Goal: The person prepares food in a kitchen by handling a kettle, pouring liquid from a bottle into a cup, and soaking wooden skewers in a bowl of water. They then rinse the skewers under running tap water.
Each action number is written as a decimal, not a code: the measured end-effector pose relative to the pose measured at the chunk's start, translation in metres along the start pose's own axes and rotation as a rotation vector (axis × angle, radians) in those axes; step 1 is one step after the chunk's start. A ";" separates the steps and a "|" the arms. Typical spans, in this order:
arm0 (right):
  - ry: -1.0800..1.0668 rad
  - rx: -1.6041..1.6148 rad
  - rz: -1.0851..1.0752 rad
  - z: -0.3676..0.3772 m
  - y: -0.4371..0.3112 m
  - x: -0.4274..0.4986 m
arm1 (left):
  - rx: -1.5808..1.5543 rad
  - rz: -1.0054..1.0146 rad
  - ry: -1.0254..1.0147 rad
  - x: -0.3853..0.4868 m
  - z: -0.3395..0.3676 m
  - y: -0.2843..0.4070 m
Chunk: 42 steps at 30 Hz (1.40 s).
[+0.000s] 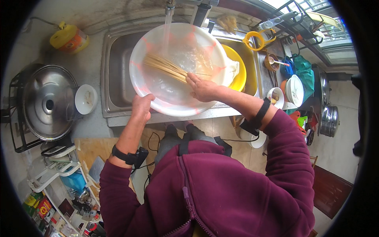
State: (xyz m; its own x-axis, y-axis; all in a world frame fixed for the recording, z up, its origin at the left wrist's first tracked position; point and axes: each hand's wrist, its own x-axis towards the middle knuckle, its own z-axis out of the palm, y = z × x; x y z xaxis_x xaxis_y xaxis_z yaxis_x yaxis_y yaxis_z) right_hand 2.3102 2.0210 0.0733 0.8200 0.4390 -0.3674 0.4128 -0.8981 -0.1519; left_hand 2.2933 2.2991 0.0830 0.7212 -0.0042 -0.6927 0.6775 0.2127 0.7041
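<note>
A large white plastic basin with pink markings rests over the double steel sink, tilted a little. Water runs into it from the faucet. My left hand grips the basin's near-left rim, thumb on top. Inside the basin, my right hand is closed around one end of a bundle of thin wooden sticks, which fans out to the left under the stream. Part of the bundle's end is hidden by my fingers. A whitish cloth or bag hangs at the basin's right rim, beside a yellow basin in the right bowl.
Left of the sink are a white bowl, a large steel lid in a black rack and a yellow jug. To the right lie a yellow ring-shaped tool, a bowl of food pieces and stacked bowls.
</note>
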 end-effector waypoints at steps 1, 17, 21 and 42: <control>-0.021 -0.090 -0.063 -0.001 0.004 0.002 | -0.011 0.005 -0.008 -0.001 0.000 0.001; 0.205 0.002 -0.079 -0.066 -0.015 0.052 | -0.026 0.000 0.022 0.001 0.001 -0.003; 0.253 -0.111 -0.072 -0.037 -0.039 0.081 | 0.009 0.030 0.030 -0.001 0.002 0.000; 0.587 -0.073 0.399 -0.093 0.045 -0.008 | -0.139 -0.083 -0.009 0.006 -0.001 -0.006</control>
State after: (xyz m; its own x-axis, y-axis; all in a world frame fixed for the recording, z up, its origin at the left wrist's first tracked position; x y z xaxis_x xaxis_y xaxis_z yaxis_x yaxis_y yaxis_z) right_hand 2.3588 1.9790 0.1548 0.9838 0.0375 0.1755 0.0450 -0.9982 -0.0394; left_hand 2.2934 2.2992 0.0746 0.6650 -0.0364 -0.7459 0.7090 0.3447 0.6153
